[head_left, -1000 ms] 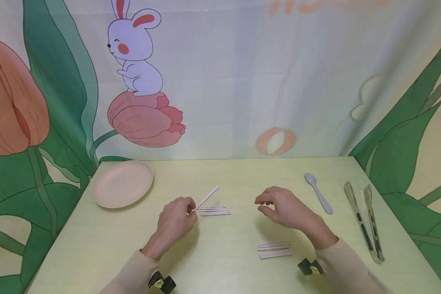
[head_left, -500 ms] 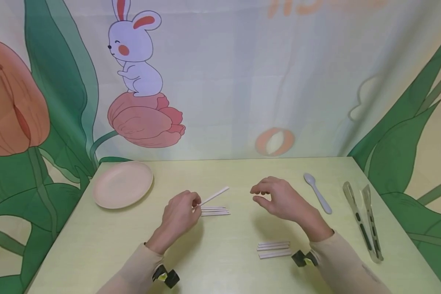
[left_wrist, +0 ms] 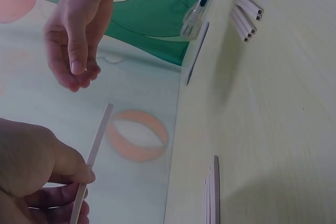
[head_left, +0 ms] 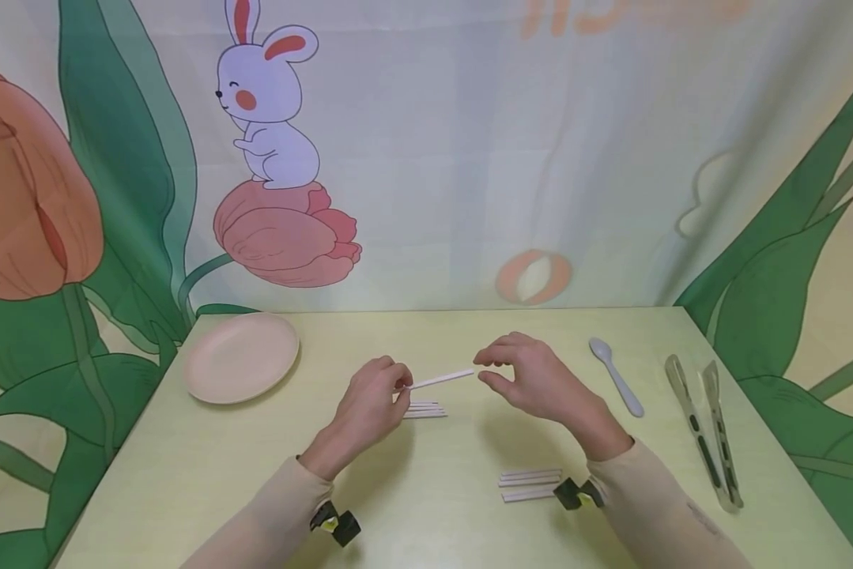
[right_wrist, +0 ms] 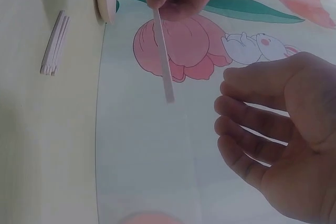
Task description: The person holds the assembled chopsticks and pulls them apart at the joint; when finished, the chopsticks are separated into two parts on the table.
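Note:
Between thumb and fingers, my left hand (head_left: pixel 371 399) pinches one thin pale stick (head_left: pixel 442 379), held above the table and pointing right. The stick's free end comes close to the fingertips of my right hand (head_left: pixel 536 379). In the right wrist view a gap shows between that stick (right_wrist: pixel 164 61) and the right hand (right_wrist: pixel 283 135), whose fingers are loosely bent around nothing. Below the left hand lies a group of several sticks (head_left: pixel 426 411), partly hidden by it. Another group of sticks (head_left: pixel 530 478) lies nearer the front, by the right sleeve.
A pink plate (head_left: pixel 243 359) stands at the table's back left. To the right lie a pale spoon (head_left: pixel 617 375) and a pair of tongs (head_left: pixel 703 431). A printed curtain (head_left: pixel 426 158) hangs behind the table's back edge.
My left hand has moved right and slightly up, and its stick has swung from steeply slanted to nearly level. My right hand has shifted a little left and farther back.

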A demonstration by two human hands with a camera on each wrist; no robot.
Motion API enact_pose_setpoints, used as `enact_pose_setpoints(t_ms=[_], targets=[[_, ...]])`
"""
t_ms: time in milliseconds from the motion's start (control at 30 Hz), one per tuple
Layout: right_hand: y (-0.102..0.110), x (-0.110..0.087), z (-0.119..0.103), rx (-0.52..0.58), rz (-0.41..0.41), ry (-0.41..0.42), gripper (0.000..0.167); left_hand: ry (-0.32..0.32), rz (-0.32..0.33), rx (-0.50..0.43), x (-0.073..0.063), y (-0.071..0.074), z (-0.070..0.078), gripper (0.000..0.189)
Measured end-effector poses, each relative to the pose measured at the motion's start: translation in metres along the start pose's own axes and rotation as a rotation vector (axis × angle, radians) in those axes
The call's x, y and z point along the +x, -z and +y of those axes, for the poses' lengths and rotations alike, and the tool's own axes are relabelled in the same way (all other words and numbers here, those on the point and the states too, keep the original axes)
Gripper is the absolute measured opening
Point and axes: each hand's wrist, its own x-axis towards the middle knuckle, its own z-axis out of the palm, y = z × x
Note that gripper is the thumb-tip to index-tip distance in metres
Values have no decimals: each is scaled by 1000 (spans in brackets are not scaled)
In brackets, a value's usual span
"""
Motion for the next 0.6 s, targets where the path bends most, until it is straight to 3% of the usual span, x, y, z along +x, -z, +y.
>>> enact_pose_setpoints(t_ms=[267, 600], targets=[[-4, 4, 0, 14, -13, -19, 16, -83, 13, -24, 7, -5, 10, 7], [-14, 4, 0, 54, -37, -12, 15, -82, -10, -62, 9, -8, 18, 6]])
